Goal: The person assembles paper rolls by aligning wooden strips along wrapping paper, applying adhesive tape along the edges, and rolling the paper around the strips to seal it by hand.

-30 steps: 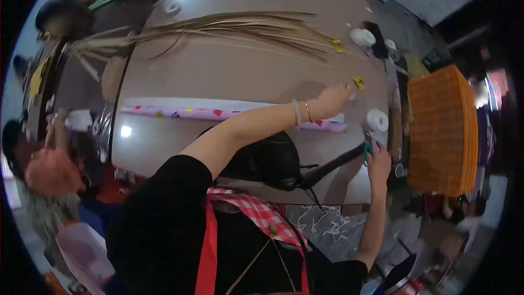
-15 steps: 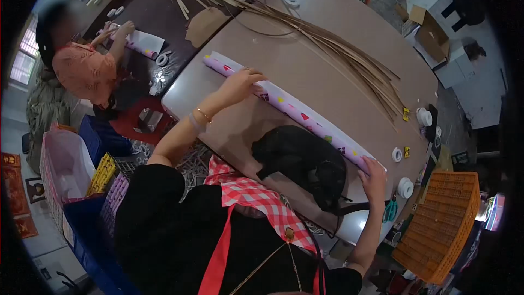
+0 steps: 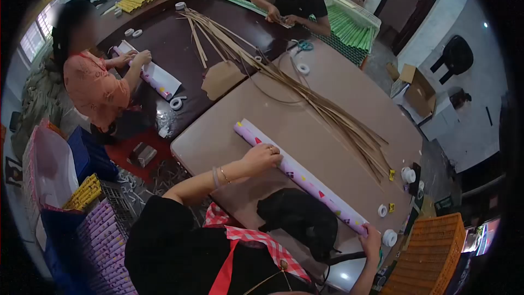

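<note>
A long tube of light purple patterned paper (image 3: 307,184) lies diagonally across the brown table. My left hand (image 3: 263,158) is closed over it toward its far end, thumb hidden beneath or behind the tube. At the near right end, my right hand (image 3: 372,242) grips the tube with its fingers curled round the tip. Just in front of me, a black bag or cloth bundle (image 3: 297,219) rests on the table below the tube. Whether anything is inside the tube cannot be seen.
Long brown strips (image 3: 327,114) stretch across the table beyond the tube. White tape rolls (image 3: 389,237) line the right edge, near an orange basket (image 3: 428,248). A co-worker (image 3: 98,84) handles another purple tube at left; another person (image 3: 297,0) works at the back. Finished-looking purple tubes (image 3: 103,240) fill a crate.
My view has tilted up, bringing more of the room and the people at the back into sight. Both hands remain on the tube. The co-worker's paper at left shows more unrolled white.
</note>
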`<state>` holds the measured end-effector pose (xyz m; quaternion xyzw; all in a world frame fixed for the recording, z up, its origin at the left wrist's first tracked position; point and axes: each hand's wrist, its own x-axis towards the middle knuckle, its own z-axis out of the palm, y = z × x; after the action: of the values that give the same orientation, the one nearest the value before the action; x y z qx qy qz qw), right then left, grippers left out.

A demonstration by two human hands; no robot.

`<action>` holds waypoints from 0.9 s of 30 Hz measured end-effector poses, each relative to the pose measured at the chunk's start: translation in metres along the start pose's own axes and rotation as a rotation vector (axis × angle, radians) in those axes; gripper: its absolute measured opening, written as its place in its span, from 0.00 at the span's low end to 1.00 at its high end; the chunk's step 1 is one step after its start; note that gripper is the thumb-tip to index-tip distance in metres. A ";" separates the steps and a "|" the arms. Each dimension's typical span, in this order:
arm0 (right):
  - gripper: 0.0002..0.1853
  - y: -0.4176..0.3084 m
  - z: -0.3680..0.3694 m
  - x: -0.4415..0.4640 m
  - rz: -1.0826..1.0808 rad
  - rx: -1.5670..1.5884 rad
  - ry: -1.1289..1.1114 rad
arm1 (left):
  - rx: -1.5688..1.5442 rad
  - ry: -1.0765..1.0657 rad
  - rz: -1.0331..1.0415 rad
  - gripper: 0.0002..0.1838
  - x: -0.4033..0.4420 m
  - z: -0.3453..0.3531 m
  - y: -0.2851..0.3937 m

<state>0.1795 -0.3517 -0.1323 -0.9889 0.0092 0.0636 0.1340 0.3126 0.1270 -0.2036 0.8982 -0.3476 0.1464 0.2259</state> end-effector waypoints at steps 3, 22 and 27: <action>0.22 -0.003 -0.005 0.015 -0.060 -0.067 -0.047 | -0.022 -0.057 -0.024 0.18 0.003 -0.015 0.005; 0.14 -0.389 0.123 0.256 -0.609 0.331 -0.291 | -0.675 0.494 -0.947 0.11 -0.021 -0.056 -0.138; 0.14 -0.403 0.130 0.261 -0.576 0.360 -0.362 | -0.759 0.369 -0.933 0.10 -0.023 -0.052 -0.140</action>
<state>0.4365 0.0709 -0.1841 -0.8844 -0.2816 0.1945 0.3174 0.3874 0.2581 -0.2117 0.7726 0.0977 0.0515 0.6252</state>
